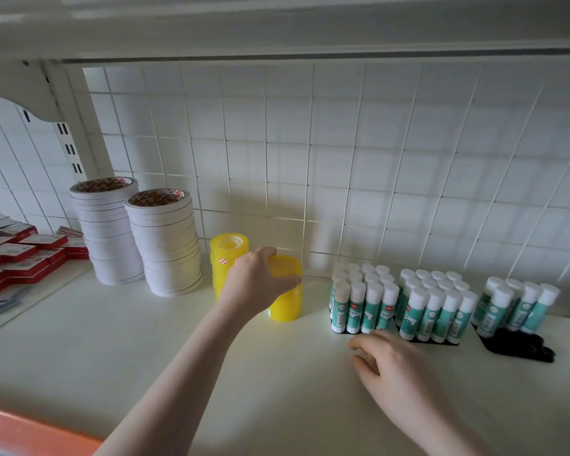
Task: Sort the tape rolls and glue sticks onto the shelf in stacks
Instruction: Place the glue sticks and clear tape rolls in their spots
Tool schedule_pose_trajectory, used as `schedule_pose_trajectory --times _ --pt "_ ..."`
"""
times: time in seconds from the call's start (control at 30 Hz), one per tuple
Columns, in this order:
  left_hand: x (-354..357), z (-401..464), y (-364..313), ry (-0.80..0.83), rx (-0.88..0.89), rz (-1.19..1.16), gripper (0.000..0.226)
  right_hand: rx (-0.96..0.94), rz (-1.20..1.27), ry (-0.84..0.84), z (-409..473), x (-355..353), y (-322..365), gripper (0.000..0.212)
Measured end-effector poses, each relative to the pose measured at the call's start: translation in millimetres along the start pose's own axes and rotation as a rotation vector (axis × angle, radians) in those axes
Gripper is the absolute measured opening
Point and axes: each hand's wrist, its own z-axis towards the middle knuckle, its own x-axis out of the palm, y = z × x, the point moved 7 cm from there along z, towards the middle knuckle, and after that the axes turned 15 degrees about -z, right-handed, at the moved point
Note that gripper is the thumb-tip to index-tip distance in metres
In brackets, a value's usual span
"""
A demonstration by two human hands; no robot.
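My left hand [260,281] grips the top of a stack of yellow tape rolls [285,299] standing on the white shelf [178,357]. A second yellow stack [227,255] stands just behind it to the left. Two tall stacks of white tape rolls [165,245] rise further left. Green and white glue sticks stand upright in black trays: one full group [362,297], a second [435,304] and a smaller third [517,304]. My right hand [385,360] hovers low over the shelf in front of the first glue group, fingers loosely curled, holding nothing.
Red flat boxes [20,255] are piled at the far left on a neighbouring shelf section. A white wire grid wall [343,159] backs the shelf, and an upper shelf overhangs. An orange edge [30,429] runs along the bottom left.
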Motion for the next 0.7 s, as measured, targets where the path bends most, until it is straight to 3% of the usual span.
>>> schedule_pose_trajectory --times 0.7 --pt "7.4 3.8 8.3 -0.082 -0.030 -0.132 0.069 0.022 0.054 0.045 1.4 3.4 -4.5 0.034"
